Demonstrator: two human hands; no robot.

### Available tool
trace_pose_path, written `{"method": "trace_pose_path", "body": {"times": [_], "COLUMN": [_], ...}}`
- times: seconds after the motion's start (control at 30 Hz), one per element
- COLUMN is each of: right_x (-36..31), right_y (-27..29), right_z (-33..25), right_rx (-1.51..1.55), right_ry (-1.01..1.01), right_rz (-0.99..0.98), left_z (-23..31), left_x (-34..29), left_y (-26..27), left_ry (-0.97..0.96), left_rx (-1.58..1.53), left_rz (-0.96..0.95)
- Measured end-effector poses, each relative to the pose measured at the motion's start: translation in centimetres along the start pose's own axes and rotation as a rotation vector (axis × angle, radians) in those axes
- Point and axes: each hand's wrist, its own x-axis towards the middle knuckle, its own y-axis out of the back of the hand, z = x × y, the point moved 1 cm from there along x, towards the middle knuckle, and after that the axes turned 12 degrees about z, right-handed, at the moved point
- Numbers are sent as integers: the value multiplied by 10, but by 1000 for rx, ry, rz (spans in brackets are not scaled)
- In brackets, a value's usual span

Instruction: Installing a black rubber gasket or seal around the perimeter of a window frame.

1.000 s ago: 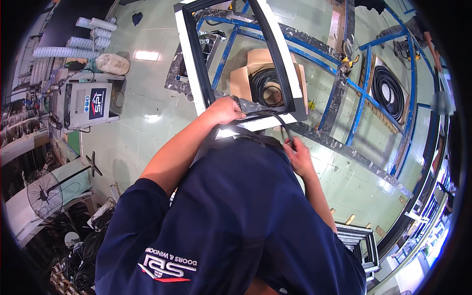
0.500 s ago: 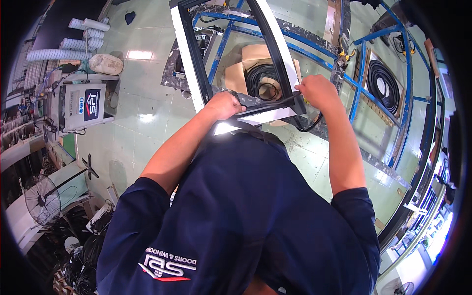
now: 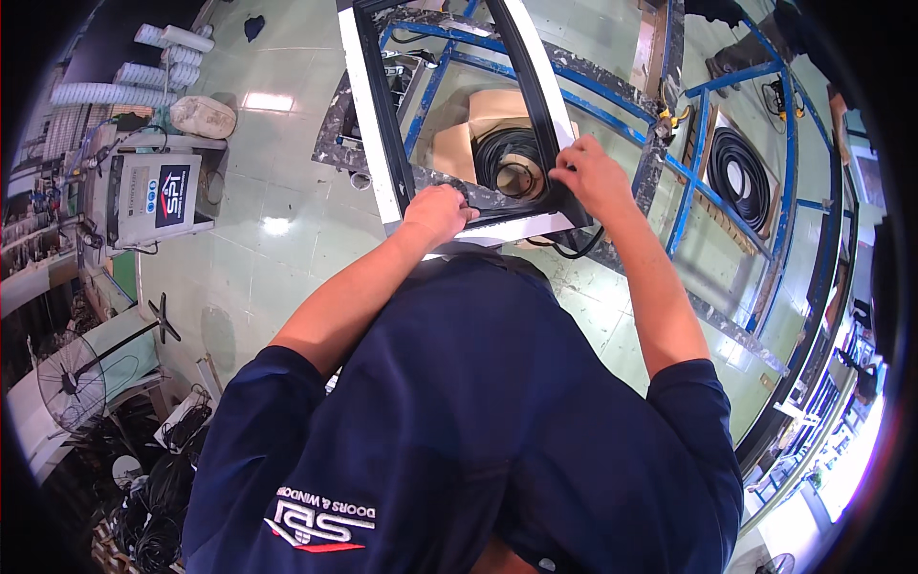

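A white window frame (image 3: 360,86) with black inner edging lies before me, its near rail close to my body. My left hand (image 3: 438,212) rests closed at the left part of that rail, thumb and fingertips pressed together on a black rubber strip (image 3: 509,211). At the near right corner, my right hand (image 3: 595,180) has its fingers curled in a pinch on the strip against the frame's inner edge. Its fingertips partly hide the strip there. A loose black length (image 3: 579,253) loops below the corner, outside the frame.
Under the frame stands a blue metal stand (image 3: 598,108) with stained rails. An opened cardboard box (image 3: 453,153) holds a black coil (image 3: 507,153); another coil (image 3: 736,180) lies farther right. A grey machine (image 3: 129,196) and a fan (image 3: 72,381) are at left. A person's shoe (image 3: 724,67) shows far right.
My right hand has moved left and slightly up, from beyond the corner to the frame's inner edge. The strip stretched between my hands now sits lower along the near rail. My left hand stays nearly put.
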Motion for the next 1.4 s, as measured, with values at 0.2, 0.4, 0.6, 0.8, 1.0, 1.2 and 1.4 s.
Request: {"method": "trace_pose_path", "body": {"times": [0.2, 0.4, 0.6, 0.8, 1.0, 1.2, 1.4], "right_x": [-11, -9, 7, 15, 15, 17, 15], "right_y": [4, -14, -52, -79, -83, -84, -86], "right_z": [-14, -25, -21, -38, -46, -44, -47], "right_rx": [-58, -208, -12, 193, 220, 259, 230], "right_ry": [108, 398, 585, 551, 315, 260, 205], "right_rz": [-119, -90, -181, -291, -364, -400, -376], "left_z": [-9, -10, -4, -9, -19, -12, -10], "left_x": [15, 11, 11, 27, 29, 30, 24], "left_y": [0, -4, 8, 25, 22, 24, 18], "left_ry": [-59, 14, -134, -222, -256, -258, -180], "left_rx": [-30, -108, 83, 268, 232, 217, 244], "left_rz": [-56, -87, -14, -170, -174, -204, -140]}}
